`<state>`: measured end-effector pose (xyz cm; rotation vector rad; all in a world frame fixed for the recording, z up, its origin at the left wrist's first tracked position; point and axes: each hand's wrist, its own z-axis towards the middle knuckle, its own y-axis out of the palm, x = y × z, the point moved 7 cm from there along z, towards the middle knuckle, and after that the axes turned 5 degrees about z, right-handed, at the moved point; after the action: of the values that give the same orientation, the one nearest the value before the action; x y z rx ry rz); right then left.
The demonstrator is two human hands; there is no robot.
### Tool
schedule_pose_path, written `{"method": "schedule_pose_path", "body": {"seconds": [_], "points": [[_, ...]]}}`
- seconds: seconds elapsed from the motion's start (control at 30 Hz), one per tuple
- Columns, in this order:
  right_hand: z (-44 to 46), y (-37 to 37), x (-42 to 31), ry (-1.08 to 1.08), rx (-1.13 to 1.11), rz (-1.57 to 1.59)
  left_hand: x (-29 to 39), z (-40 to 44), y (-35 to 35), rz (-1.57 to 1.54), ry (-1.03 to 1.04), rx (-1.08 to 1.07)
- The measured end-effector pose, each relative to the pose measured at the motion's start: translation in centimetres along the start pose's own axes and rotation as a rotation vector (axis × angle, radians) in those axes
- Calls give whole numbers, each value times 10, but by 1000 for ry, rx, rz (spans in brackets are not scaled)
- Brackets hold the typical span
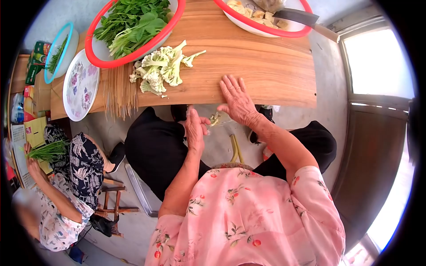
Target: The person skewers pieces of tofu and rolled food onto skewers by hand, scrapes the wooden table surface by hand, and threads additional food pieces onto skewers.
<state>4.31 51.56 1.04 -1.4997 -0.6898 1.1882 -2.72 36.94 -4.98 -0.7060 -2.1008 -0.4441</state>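
Note:
My right hand lies palm down at the front edge of the wooden table, fingers spread and thumb out to the left. Just below the edge, my left hand is held on its side, open and slightly cupped, with nothing seen in it. Small pale crumbs show between the hands, below the table edge. Cut cauliflower pieces lie on the table up and left of my hands. Beside them, a row of thin wooden skewers overhangs the edge.
A red-rimmed basin holds leafy greens; another holds pale chunks, a bag and a cleaver. A flowered tray stands left. At far left a seated person holds green stems. A metal tray is below.

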Motion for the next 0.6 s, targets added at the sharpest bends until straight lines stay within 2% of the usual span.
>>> {"method": "schedule_pose_path", "body": {"seconds": [0.03,0.07,0.13,0.17,0.2,0.27,0.3,0.37,0.4,0.47,0.5,0.53,0.57,0.6], "points": [[-8,9,-13,-126,-68,-67,1,2,-1,-2,0,0],[-14,12,-18,-130,-61,-70,4,2,-3,-2,9,2],[-36,32,-49,-537,-305,55,5,1,-5,-20,33,0],[-33,23,-51,-636,-261,81,7,0,-5,-23,35,2],[-19,17,-48,-643,-263,82,10,-2,-5,11,43,8],[26,-6,-20,-329,3,16,11,-6,-10,47,46,26],[39,-1,-16,-337,4,18,11,-6,-11,23,30,23],[61,4,18,82,170,55,12,-5,-12,0,21,24],[61,8,8,74,172,59,11,-5,-13,2,8,43],[40,32,-42,-263,-62,3,-4,4,-20,5,-7,64],[27,30,-49,-260,-63,3,-6,11,-26,40,98,123],[8,35,-65,-423,-251,325,-13,15,-29,50,150,153],[2,35,-68,-502,-340,490,-10,15,-29,63,201,184],[-4,35,-71,-570,-448,656,4,4,-23,29,104,141]]}}
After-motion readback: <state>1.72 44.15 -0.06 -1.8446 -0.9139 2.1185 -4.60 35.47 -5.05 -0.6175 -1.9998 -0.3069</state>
